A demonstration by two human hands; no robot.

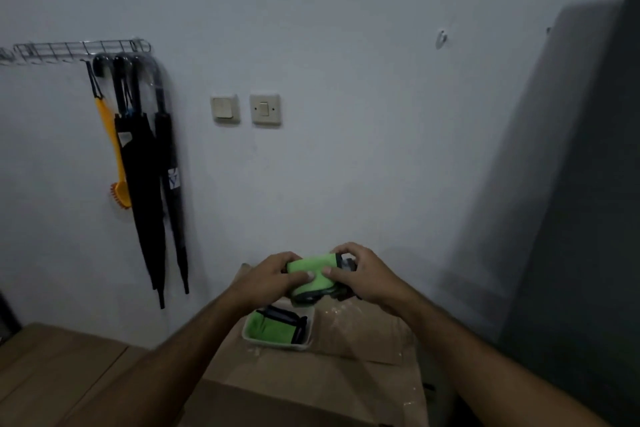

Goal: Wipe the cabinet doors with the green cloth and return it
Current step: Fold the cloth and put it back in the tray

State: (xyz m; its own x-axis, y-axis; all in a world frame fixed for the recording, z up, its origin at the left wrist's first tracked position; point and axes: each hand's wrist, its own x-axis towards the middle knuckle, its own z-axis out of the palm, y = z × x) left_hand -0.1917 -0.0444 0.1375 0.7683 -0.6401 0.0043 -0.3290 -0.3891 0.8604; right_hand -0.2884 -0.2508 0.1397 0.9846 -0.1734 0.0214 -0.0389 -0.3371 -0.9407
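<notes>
Cardboard boxes (311, 392) filled the foreground of a dim room, with a small white tray (277, 343) on top holding a folded green cloth with dark trim (266, 324). Just above the tray, the person's left hand (268, 276) and right hand (360, 274) both gripped a second green cloth (311, 274), fingers curled over its ends and thumbs pressed on its front. Beyond, two wall switches (246, 109) sat on the pale wall (346, 45), and black umbrellas (149, 166) and an orange brush (116, 156) hung from a wire rack (79, 47). A dark cabinet (588, 218) stood at right.
</notes>
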